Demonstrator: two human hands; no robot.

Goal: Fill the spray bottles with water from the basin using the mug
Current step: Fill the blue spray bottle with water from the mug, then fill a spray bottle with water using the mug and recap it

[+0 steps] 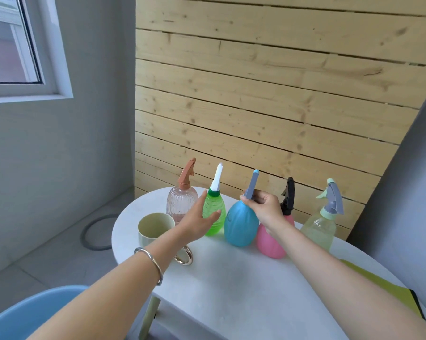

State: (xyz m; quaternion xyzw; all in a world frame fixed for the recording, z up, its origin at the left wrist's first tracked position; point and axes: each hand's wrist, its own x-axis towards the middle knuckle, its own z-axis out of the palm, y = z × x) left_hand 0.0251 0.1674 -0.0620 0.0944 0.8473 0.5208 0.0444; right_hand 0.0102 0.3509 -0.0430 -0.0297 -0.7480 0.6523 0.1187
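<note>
Several spray bottles stand in a row at the back of a white round table (231,285). From left they are a clear pink ribbed bottle (180,202), a green bottle (215,213), a blue egg-shaped bottle (240,225), a pink bottle (270,242) with a black head, and a pale green bottle (321,229). My right hand (264,204) grips the grey spray head of the blue bottle at its neck. Fingers straight, my left hand (200,219) is spread beside the green bottle. A cream mug (153,229) with a gold handle stands at the table's left edge. The blue basin (33,312) shows at bottom left.
A wooden slat wall rises right behind the table. A yellow-green cloth (388,290) lies at the table's right edge. A grey hose ring (96,233) lies on the tiled floor to the left, below a window.
</note>
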